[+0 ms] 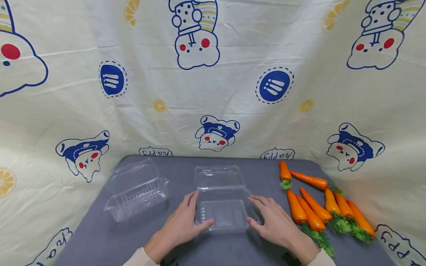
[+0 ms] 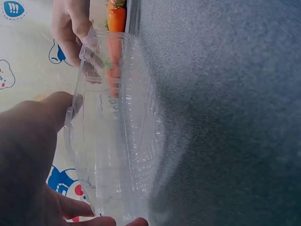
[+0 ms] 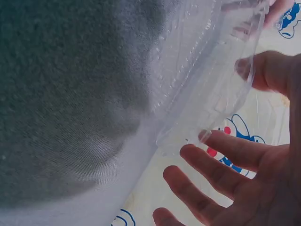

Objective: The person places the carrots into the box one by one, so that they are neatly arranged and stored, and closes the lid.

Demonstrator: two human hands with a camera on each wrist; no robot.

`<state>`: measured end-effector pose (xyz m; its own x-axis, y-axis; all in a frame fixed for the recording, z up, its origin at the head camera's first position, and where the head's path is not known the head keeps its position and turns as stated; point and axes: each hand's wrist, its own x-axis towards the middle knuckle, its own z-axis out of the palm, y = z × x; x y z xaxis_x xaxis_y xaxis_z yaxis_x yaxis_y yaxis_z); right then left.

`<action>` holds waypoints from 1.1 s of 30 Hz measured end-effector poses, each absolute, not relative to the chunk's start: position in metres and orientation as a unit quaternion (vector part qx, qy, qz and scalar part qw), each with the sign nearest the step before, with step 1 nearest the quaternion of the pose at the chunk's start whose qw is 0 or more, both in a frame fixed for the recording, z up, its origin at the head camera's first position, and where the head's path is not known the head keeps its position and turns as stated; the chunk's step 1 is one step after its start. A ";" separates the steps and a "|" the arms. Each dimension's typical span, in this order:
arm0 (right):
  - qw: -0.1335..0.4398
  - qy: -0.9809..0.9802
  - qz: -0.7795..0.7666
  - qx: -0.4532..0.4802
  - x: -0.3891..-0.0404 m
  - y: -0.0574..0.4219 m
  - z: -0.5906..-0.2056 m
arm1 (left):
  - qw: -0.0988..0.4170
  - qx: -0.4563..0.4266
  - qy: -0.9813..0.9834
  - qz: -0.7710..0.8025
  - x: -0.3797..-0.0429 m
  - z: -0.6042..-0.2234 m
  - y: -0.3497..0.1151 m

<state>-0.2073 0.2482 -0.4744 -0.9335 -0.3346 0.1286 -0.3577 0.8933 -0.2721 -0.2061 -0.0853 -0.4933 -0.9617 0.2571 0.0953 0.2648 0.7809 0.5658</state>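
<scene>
Fingers point(image 1: 190, 199) of the left hand point(image 1: 182, 222) loosely extended along the left side of a clear plastic box point(image 1: 223, 214), thumb reaching over the near part of its rim. Right hand point(image 1: 273, 222) at the opposite side, fingers relaxed and spread; the right wrist view shows its thumb at the rim and index tip at a corner, the lower fingers fanned apart. Neither hand is clenched; contact looks light. Box stands on the grey desk point(image 1: 216, 253), between the hands, its lid point(image 1: 219, 178) laid back on the far side, the hollow of the base facing up. Second box point(image 1: 137, 195), also clear, stands askew on the desk to the left, well apart from the first, its lid raised and tilted back. To the right, beyond the right hand, eight orange carrots point(image 1: 316, 206) lie in a loose cluster, some touching; most have their leafy greens point(image 1: 320, 240) toward the near edge, one near the far edge lies more crosswise. Pale sleeves point(image 1: 324, 258) at both wrists. Behind the desk hangs a cream cloth point(image 1: 233, 92) printed with cartoon bears, orange slices and blue badges, the lettering upside down.
</scene>
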 end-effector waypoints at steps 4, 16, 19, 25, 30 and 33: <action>0.035 -0.970 0.161 0.177 -0.213 0.253 -0.471 | -0.003 -0.136 -0.942 -0.306 -0.206 -0.495 -0.088; 0.092 -0.968 0.184 0.147 -0.255 0.298 -0.452 | -0.040 -0.124 -0.943 -0.305 -0.205 -0.493 -0.089; 0.087 -0.972 0.180 0.126 -0.272 0.316 -0.448 | -0.045 -0.126 -0.943 -0.306 -0.205 -0.492 -0.090; 0.070 -0.978 0.176 0.088 -0.302 0.344 -0.444 | -0.050 -0.132 -0.942 -0.303 -0.208 -0.492 -0.094; 0.062 -0.979 0.182 0.072 -0.324 0.365 -0.446 | -0.048 -0.140 -0.942 -0.302 -0.208 -0.492 -0.096; 0.047 -0.979 0.188 0.064 -0.336 0.376 -0.449 | -0.051 -0.139 -0.941 -0.303 -0.206 -0.492 -0.096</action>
<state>-0.3360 0.3761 -0.4486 -0.9875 -0.1068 0.1155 -0.1421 0.9210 -0.3628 -0.2064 -0.0964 -0.4922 -0.9559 0.2934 -0.0113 0.2316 0.7769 0.5854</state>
